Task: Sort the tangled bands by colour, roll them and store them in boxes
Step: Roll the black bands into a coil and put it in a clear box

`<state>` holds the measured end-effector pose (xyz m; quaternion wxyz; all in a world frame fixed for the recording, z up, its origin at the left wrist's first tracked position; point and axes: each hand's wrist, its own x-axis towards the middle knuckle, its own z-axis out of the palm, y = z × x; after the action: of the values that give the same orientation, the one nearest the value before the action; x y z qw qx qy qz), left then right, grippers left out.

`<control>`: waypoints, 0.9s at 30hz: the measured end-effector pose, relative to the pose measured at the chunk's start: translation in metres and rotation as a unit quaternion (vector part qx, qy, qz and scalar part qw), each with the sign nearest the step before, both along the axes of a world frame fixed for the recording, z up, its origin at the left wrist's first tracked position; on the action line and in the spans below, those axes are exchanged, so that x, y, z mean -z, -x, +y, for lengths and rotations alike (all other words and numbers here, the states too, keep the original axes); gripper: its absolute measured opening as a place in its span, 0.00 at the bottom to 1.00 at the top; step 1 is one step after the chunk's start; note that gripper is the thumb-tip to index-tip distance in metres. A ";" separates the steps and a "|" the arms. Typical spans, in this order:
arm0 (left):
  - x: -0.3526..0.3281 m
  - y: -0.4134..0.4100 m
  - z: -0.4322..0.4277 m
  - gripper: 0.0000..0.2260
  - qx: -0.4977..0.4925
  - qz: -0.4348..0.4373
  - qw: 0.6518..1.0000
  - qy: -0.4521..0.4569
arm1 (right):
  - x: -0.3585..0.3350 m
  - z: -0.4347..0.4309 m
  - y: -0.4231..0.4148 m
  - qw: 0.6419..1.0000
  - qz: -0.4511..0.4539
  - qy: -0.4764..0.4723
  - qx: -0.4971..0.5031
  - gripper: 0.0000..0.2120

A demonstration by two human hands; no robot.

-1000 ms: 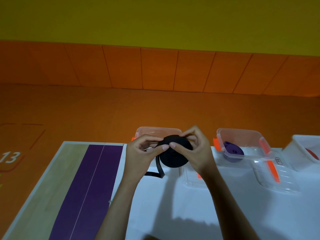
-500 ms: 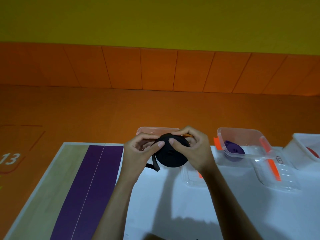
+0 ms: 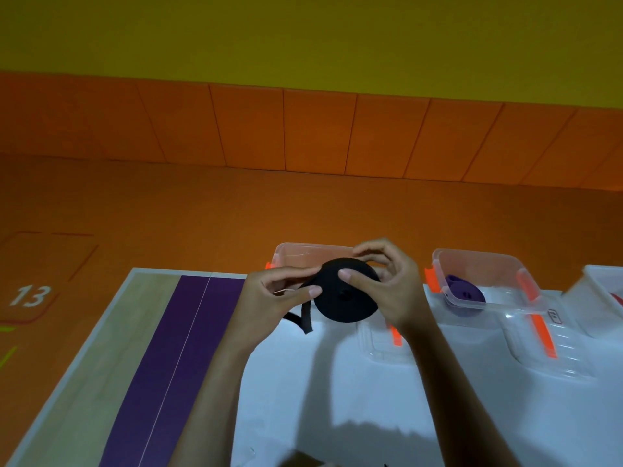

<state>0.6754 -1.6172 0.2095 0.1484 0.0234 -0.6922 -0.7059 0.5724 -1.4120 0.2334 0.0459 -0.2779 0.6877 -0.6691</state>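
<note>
- Left hand (image 3: 279,296) and right hand (image 3: 387,284) both clasp the black band roll (image 3: 344,298), thumbs pressed on its flat face — held up over the white table (image 3: 337,399).
- Loose tail (image 3: 305,318) of the band hangs off the roll's left side, under the left thumb.
- Clear box (image 3: 303,254) sits just behind the roll, clear lid (image 3: 381,345) in front of it.
- Second clear box (image 3: 485,264) to the right holds a purple roll (image 3: 467,293).

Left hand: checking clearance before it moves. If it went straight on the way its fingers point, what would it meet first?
The left hand points right, into the black band roll it touches; the right hand grips the far side.
</note>
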 end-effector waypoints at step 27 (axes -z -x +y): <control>0.099 -0.002 -0.007 0.04 -0.217 -0.135 0.966 -0.040 | 0.013 0.012 0.013 0.986 0.082 -0.053 0.137 0.10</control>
<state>0.6778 -1.6239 0.1100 0.2025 0.2740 -0.6553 -0.6741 0.5591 -1.3997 0.2200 -0.0883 -0.2322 0.7552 -0.6066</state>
